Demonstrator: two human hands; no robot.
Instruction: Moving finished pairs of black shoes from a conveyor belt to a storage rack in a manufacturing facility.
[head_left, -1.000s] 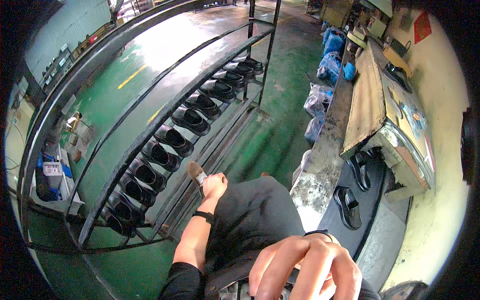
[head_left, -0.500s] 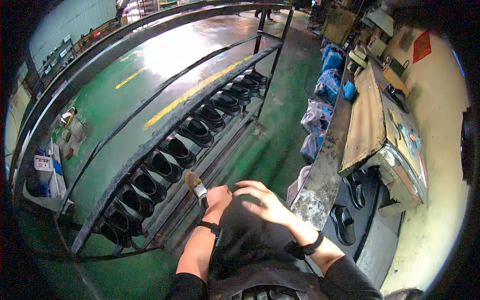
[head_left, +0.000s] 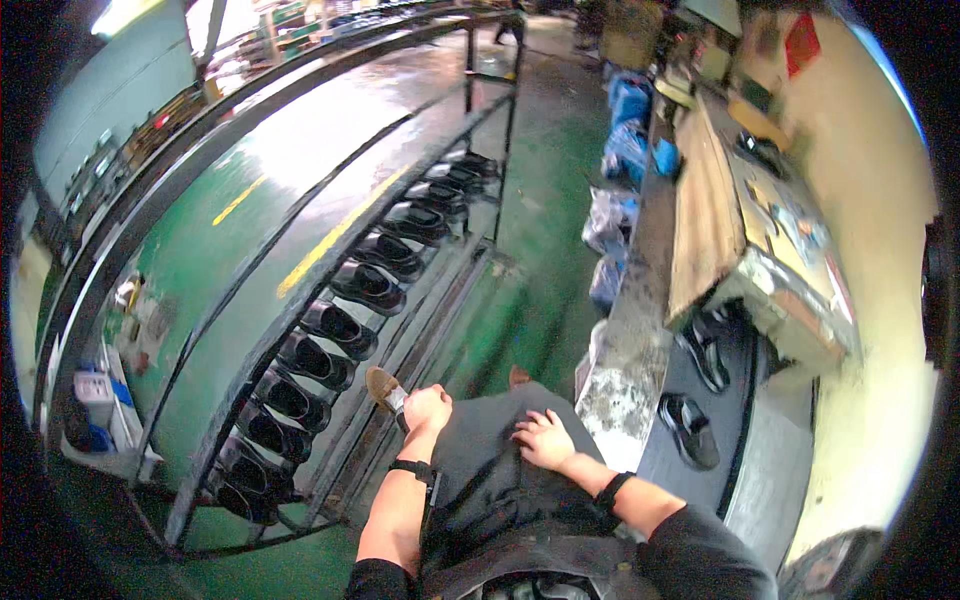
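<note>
My left hand (head_left: 428, 408) is closed in a fist over my left knee, with the inside of its fingers hidden. My right hand (head_left: 544, 440) lies on the dark apron (head_left: 480, 440) over my lap, fingers spread and nothing in them. Beyond the left hand shows a brown shoe (head_left: 382, 384) on my foot, and another brown shoe tip (head_left: 518, 376) peeks out past the apron. To my left, a row of black shoes (head_left: 302, 360) sits on a long metal rack (head_left: 240, 385). A black shoe (head_left: 688, 430) lies on the dark belt surface at my right.
A worn bench edge (head_left: 628, 385) runs along my right, beside a wooden-topped stand (head_left: 705, 200) with tools on it. Several blue and clear plastic bags (head_left: 625, 150) line the bench's far side. More black shoes (head_left: 708, 350) lie under the stand. The floor (head_left: 540, 270) is green.
My right hand has come down from above my lap onto the apron. The left hand stays in a fist. The view has turned a little, and a second brown shoe tip now shows.
</note>
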